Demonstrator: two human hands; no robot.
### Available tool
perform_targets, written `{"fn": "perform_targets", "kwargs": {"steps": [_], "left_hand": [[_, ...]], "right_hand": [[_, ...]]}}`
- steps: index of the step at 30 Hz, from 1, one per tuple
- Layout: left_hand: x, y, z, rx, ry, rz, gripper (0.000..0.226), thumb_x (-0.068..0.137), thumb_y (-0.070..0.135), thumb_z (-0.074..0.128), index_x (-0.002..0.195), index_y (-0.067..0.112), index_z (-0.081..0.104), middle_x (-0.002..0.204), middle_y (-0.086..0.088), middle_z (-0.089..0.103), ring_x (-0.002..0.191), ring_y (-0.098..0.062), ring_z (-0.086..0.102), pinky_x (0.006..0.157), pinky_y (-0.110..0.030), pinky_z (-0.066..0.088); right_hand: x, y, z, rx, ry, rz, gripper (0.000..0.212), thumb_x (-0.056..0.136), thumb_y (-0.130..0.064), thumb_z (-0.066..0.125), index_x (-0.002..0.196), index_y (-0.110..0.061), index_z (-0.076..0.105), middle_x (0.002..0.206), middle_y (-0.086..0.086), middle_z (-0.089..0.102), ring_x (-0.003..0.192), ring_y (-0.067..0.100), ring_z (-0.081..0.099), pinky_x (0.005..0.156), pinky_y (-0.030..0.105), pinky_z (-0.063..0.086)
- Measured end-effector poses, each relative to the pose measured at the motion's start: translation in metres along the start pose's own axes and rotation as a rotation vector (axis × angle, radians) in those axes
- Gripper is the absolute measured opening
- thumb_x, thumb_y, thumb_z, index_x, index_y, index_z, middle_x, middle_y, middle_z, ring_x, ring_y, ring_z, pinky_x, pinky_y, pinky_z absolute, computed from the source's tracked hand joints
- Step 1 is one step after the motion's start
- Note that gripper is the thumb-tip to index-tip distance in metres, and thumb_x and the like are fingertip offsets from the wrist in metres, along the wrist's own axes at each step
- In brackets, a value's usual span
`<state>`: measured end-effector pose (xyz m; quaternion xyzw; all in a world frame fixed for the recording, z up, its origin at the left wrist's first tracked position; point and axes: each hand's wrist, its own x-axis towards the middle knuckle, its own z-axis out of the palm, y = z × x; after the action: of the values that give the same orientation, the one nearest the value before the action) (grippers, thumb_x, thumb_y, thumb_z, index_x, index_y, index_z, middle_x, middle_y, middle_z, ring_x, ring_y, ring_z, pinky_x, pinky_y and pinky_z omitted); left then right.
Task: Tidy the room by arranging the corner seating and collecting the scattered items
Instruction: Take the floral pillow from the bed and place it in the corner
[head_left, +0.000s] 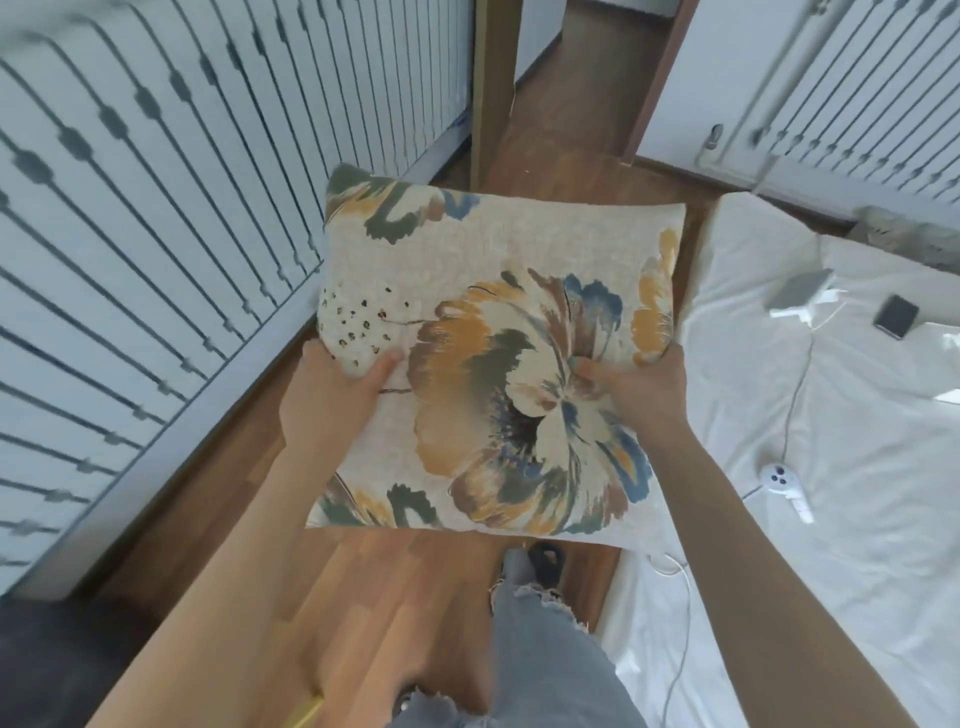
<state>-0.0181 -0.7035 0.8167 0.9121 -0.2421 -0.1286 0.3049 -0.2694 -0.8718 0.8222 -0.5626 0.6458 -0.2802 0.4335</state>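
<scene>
Two hands, left hand (332, 395), right hand (639, 395), gripping floral cushion (493, 332) between

One floral cushion (493, 364), one white controller (777, 478), one dark device (896, 316), one grey box (797, 291)

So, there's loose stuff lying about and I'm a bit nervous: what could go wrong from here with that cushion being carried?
1. The floral cushion, gripped by the left hand and right hand, hides the floor ahead; a foot might catch the white cable trailing at the mattress edge.
2. Dropped on the mattress, it could bury or knock the white controller and the dark phone-like device.
</scene>
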Motion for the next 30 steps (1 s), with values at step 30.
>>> {"fn": "perform_targets", "kwargs": {"steps": [30], "left_hand": [[-0.242, -0.347, -0.288, -0.104, 0.586, -0.633, 0.084, 0.069, 0.077, 0.058, 0.119, 0.01, 0.044, 0.111, -0.002, 0.061, 0.1, -0.026, 0.061, 0.078, -0.039, 0.05]], "right_hand": [[-0.357, -0.061, 0.265, -0.1, -0.865, -0.417, 0.093, 0.046, -0.038, 0.095, 0.126, -0.016, 0.054, 0.114, -0.007, 0.064, 0.106, 0.014, 0.062, 0.09, 0.026, 0.045]]}}
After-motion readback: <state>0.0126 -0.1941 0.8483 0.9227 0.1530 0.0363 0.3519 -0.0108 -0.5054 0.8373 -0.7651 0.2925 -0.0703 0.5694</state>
